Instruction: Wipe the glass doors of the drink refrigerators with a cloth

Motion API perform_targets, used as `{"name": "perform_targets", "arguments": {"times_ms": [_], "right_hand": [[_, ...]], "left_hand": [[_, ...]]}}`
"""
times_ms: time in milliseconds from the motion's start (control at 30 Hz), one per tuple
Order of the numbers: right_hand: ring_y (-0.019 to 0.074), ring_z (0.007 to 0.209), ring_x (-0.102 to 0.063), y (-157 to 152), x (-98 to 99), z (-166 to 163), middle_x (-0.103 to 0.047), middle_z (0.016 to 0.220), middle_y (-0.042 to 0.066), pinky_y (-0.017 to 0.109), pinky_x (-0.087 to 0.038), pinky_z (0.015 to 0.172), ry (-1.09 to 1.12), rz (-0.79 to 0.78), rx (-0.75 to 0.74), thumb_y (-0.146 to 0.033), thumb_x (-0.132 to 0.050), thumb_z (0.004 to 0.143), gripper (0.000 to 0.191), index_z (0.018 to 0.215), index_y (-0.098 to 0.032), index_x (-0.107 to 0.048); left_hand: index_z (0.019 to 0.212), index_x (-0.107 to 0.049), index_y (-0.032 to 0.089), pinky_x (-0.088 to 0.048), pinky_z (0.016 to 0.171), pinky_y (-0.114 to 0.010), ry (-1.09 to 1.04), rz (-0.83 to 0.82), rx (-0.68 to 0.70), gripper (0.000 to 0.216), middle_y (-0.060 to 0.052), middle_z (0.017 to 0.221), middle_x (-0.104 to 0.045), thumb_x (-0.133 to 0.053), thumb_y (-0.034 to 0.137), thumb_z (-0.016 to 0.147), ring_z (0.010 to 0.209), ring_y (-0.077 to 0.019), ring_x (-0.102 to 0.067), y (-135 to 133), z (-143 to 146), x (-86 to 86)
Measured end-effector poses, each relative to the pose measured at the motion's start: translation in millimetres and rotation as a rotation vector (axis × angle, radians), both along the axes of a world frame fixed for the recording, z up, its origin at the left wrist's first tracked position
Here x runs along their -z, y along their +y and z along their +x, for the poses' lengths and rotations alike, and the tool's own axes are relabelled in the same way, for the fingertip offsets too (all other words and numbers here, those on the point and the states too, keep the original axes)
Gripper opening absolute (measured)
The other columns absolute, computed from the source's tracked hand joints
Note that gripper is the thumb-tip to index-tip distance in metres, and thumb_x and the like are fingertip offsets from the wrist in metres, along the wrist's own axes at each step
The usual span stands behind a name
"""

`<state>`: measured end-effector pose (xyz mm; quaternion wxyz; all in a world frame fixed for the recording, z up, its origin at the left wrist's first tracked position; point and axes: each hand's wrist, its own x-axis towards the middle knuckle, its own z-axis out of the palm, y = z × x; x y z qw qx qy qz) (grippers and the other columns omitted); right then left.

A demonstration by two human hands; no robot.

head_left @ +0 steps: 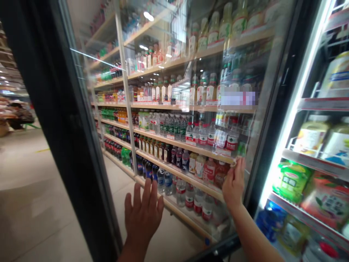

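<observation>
A glass door with a thick black frame [58, 109] stands open in front of me. My left hand [143, 211] is raised at the lower middle with its fingers spread, close to the glass; whether it touches the pane I cannot tell. Farther right, my right hand [236, 182] is up against the pane near the door's right edge. Its fingers point upward and are pressed together, with a small pale thing [233, 163] at the fingertips that I cannot make out. Reflections streak the glass.
Through the glass, wooden shelves [174, 142] carry rows of bottled drinks. At right, a lit cooler holds a green packet [290, 182], a pink-orange packet [325, 200] and bottles behind shelf rails [316, 163]. Pale floor [51, 203] stretches left, with a seated person [19, 114] far back.
</observation>
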<state>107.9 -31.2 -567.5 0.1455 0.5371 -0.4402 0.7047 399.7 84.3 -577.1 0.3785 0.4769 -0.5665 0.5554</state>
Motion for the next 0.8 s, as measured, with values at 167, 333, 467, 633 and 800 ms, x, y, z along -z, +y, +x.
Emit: {"name": "perform_targets", "arguments": {"times_ms": [167, 333, 467, 633, 800], "right_hand": [[0.0262, 0.155, -0.023, 11, -33.8, 28, -0.027, 0.167, 0.01, 0.059, -0.026, 0.124, 0.155, -0.103, -0.025, -0.021, -0.035, 0.105, 0.058, 0.161, -0.027, -0.022], [0.0239, 0.155, -0.024, 38, 11.3, 66, -0.033, 0.164, 0.011, 0.051, -0.028, 0.125, 0.455, -0.147, -0.072, -0.005, -0.039, 0.098, 0.07, 0.162, -0.025, -0.019], [0.025, 0.154, -0.026, 38, -12.2, 69, -0.035, 0.163, 0.012, 0.055, -0.027, 0.124, 0.393, -0.156, -0.041, -0.006, -0.04, 0.098, 0.069, 0.161, -0.026, -0.02], [0.0245, 0.155, -0.024, 46, -33.5, 91, -0.036, 0.162, 0.012, 0.054, -0.026, 0.124, 0.429, -0.184, -0.061, -0.006, -0.038, 0.098, 0.069, 0.162, -0.025, -0.019], [0.0198, 0.153, -0.029, 59, 7.0, 101, -0.054, 0.15, 0.008, 0.045, -0.023, 0.127, 0.664, -0.234, -0.127, -0.002, -0.041, 0.093, 0.072, 0.16, -0.023, -0.025]], "left_hand": [[0.156, -0.033, 0.011, -0.011, 0.129, -0.046, 0.027, 0.004, 0.006, 0.073, -0.015, 0.156, -0.04, -0.064, 0.027, 0.092, 0.154, -0.0289, -0.018, 0, 0, 0.4], [0.156, -0.033, 0.01, -0.01, 0.129, -0.045, 0.032, 0.018, 0.011, 0.073, -0.016, 0.154, -0.042, -0.064, 0.027, 0.093, 0.154, -0.0286, -0.018, 1, -2, 1.3], [0.156, -0.033, 0.009, -0.011, 0.129, -0.047, 0.025, 0.018, -0.007, 0.073, -0.015, 0.155, -0.041, -0.064, 0.027, 0.093, 0.154, -0.0298, -0.019, 2, -4, 0.1], [0.157, -0.031, 0.011, -0.011, 0.129, -0.046, 0.047, 0.028, 0.009, 0.071, -0.014, 0.155, -0.041, -0.061, 0.027, 0.095, 0.154, -0.0276, -0.017, 5, -7, -2.8], [0.158, -0.03, 0.014, -0.012, 0.128, -0.045, 0.092, 0.03, 0.037, 0.067, -0.013, 0.152, -0.046, -0.057, 0.026, 0.097, 0.154, -0.0257, -0.019, 6, -11, -3.6]]}}
